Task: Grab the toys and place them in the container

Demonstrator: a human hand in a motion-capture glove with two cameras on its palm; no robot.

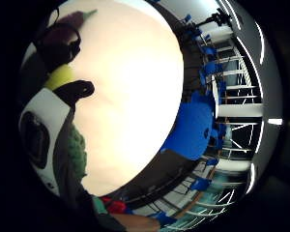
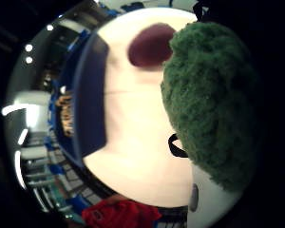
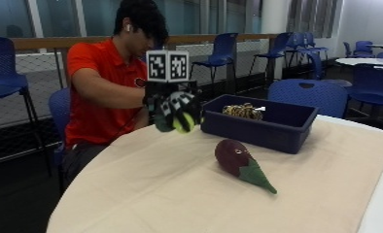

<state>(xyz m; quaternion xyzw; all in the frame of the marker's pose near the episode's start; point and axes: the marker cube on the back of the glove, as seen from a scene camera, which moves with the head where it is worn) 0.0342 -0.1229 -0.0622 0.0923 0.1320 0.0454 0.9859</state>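
Note:
My gloved right hand [image 3: 171,108] is raised above the table [image 3: 165,194], just beside the near end of the dark blue container [image 3: 263,127]. Its fingers curl round a fuzzy green and yellow toy [image 3: 182,121], which fills much of the thumb side palm view [image 2: 209,99] and shows beside the glove straps [image 1: 61,76]. A purple eggplant toy [image 3: 238,160] with a green stalk lies on the cloth in front of the container, also seen as the eggplant [image 2: 152,45]. A striped brown toy [image 3: 242,110] lies inside the container.
The round table wears a beige cloth. The person in a red shirt [image 3: 97,92] sits at its far edge. Blue chairs [image 3: 308,94] stand behind the container and around the room. The container's long side [image 2: 88,104] is near the palm.

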